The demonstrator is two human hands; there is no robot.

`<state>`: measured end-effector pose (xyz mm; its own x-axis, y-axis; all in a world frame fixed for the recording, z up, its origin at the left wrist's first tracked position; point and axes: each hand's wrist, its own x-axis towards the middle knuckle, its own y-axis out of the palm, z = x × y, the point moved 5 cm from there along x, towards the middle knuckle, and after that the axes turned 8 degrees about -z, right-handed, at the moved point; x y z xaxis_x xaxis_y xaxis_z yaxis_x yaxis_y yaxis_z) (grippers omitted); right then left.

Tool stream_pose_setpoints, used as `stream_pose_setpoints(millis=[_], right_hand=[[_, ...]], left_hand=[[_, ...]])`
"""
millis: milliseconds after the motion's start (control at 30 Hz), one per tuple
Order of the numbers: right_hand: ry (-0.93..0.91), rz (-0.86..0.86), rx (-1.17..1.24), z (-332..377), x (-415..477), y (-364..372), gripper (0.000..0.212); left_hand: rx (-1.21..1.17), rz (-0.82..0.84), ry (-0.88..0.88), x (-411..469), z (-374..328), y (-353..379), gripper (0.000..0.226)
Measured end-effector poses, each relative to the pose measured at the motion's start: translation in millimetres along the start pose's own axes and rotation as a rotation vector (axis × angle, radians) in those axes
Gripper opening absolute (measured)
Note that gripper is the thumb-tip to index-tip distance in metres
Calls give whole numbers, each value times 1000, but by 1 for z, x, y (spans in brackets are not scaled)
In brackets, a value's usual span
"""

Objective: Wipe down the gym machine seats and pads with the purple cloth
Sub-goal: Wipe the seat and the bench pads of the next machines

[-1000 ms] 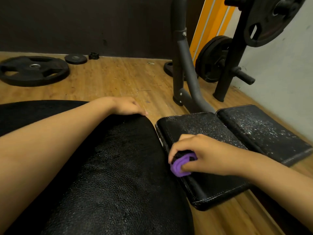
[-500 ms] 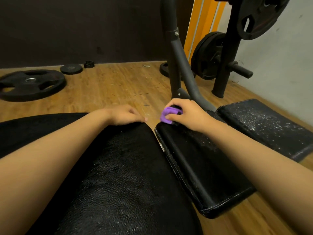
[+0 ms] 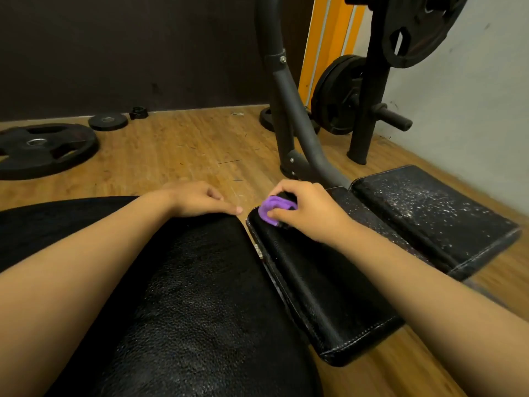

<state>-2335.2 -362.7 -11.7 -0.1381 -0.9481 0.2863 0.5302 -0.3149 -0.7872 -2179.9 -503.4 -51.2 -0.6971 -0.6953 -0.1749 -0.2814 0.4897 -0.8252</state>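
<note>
My right hand [image 3: 305, 212] grips the bunched purple cloth [image 3: 270, 209] and presses it on the far left corner of a black rectangular pad [image 3: 323, 285]. The wiped part of this pad looks dark and smooth. A second black pad [image 3: 429, 213] to its right is speckled with white dust. My left hand [image 3: 200, 199] rests with fingers extended on the far edge of a large black rounded pad [image 3: 194, 310] in front of me.
A grey curved machine frame [image 3: 289, 90] rises just behind the pads. A rack post with black weight plates [image 3: 340, 94] stands at the right near the white wall. A large plate [image 3: 43, 149] and small plates [image 3: 108, 121] lie on the wooden floor at left.
My right hand swept the cloth from the near part of the pad up to its far left corner, then held about there. The left hand stayed on the big pad.
</note>
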Motion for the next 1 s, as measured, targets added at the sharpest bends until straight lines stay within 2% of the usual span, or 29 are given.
stream_pose_setpoints(millis=[100, 233, 300, 367, 467, 567, 733, 833, 900, 1000], right_hand=[[-3, -16, -8, -15, -12, -14, 20], [223, -216, -115, -71, -2, -53, 15], [282, -260, -145, -79, 2, -57, 14], [237, -216, -85, -63, -2, -46, 15], [34, -27, 41, -16, -26, -19, 18], [-23, -21, 80, -14, -41, -22, 19], [203, -243, -41, -79, -20, -61, 15], [263, -288, -92, -84, -18, -63, 16], [187, -216, -8, -61, -31, -54, 18], [3, 17, 93, -23, -65, -37, 20]], left_hand=[[37, -27, -25, -2, 3, -2, 63], [38, -26, -37, -2, 2, -1, 67], [3, 0, -38, -1, 1, 0, 65], [8, 19, -36, -2, -2, 0, 62], [49, -10, -44, -5, -5, -2, 58], [121, -59, -48, -8, -6, -4, 50], [140, -65, -53, -10, -6, -5, 52], [154, -65, -49, -9, -8, -5, 51], [163, -64, -45, -9, -9, -5, 55], [155, -47, -51, -9, -7, -4, 61]])
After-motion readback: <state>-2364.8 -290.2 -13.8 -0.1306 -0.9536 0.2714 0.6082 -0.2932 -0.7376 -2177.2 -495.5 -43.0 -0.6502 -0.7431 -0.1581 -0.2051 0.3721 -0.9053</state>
